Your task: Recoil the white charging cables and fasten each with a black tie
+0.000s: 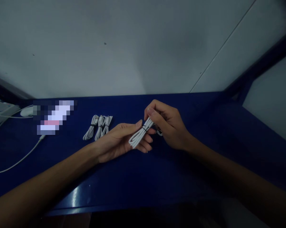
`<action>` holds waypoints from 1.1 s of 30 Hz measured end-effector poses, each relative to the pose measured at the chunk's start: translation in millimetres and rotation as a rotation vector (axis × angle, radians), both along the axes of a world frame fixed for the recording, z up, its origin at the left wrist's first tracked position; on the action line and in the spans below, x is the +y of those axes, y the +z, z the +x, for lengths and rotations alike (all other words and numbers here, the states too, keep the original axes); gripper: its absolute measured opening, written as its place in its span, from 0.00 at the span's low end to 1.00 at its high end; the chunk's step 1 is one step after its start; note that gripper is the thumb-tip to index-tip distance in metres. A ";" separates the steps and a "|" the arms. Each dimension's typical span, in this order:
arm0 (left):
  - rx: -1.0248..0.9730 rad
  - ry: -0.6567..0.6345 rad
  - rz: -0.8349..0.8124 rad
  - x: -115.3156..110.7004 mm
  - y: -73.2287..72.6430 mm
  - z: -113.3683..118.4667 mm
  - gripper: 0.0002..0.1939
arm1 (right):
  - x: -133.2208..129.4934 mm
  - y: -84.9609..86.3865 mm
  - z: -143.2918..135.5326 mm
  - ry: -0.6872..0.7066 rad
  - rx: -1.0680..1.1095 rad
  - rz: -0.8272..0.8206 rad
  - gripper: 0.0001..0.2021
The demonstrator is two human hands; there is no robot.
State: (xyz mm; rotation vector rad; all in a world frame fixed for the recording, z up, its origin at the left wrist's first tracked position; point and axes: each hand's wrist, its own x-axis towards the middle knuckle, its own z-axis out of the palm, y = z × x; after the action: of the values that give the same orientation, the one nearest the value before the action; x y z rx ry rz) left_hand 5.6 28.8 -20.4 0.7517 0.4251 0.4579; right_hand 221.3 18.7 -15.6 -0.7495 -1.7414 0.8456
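Holding a white cable bundle [136, 138] between left hand [116, 139] and right hand [172, 126], over the blue desk [124, 183], mid-scene. Bundle slants, looped end near-left, other end far-right; black tie [145, 128] around its middle. Left hand: palm partly open, thumb on the bundle's left side, fingers loosely spread beneath it. Right hand: curled nearly closed, thumb and index pinching the far-right end; that end is covered by the fingers, so can't tell if there's a connector. Small white loop [159, 133] shows just below the right hand; can't tell if it's part of the same bundle. To the left, three tied bundles [93, 129] lie side by side on the desk, near the left hand, black bands around them. Far left: pixelated patch [59, 114], contents unreadable, with a white cord [26, 161] running from its near end to the left edge. Pale wall [109, 66] behind the desk's far edge.
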 end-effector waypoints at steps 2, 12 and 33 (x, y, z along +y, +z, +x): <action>-0.015 -0.013 -0.007 0.3 0.1 -0.4 0.18 | -0.2 0.2 0.5 0.002 -0.009 0.007 0.15; 0.089 -0.014 0.095 0.7 6.1 -1.2 0.12 | -1.4 0.4 2.1 0.041 -0.032 -0.025 0.13; 0.214 0.180 0.315 -19.7 8.4 12.3 0.14 | 0.9 -6.9 -5.8 -0.254 -0.277 0.174 0.11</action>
State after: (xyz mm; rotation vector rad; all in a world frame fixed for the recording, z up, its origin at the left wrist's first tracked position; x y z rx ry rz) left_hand 17.9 9.1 -12.1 1.0786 0.6326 0.6245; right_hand 215.5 19.6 -22.4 -0.9798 -1.8834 0.4271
